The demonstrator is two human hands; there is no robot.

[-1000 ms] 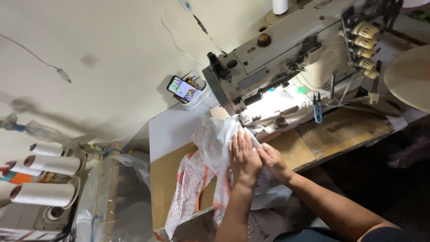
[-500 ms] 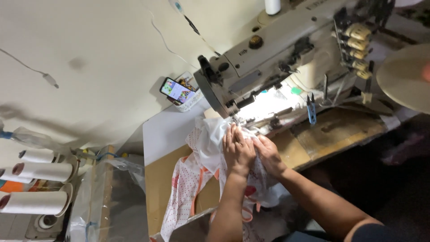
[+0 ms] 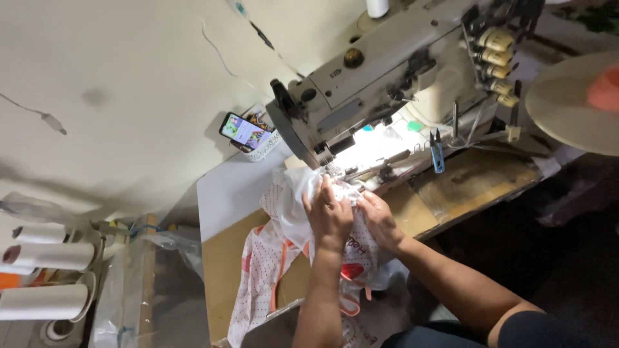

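Since half a second ago both hands have slid the cloth a little closer to the needle area, and the view has shifted slightly.

Head view. The left hand (image 3: 330,216) lies palm down on the white dotted cloth (image 3: 290,212), fingers bent and pressing a bunched fold flat; whether they pinch it cannot be told. The right hand (image 3: 379,218) sits just beside it, fingers curled onto the same cloth at its edge, close to the lit plate under the sewing machine (image 3: 387,71). The cloth lies on the wooden table (image 3: 222,270) in front of the machine, its orange-trimmed end hanging over the near edge toward the person's lap. A pair of blue thread snips (image 3: 438,154) rests to the right of the needle. A phone (image 3: 245,131) with a lit screen leans in a small basket behind the table. White thread cones (image 3: 48,256) stand at far left.
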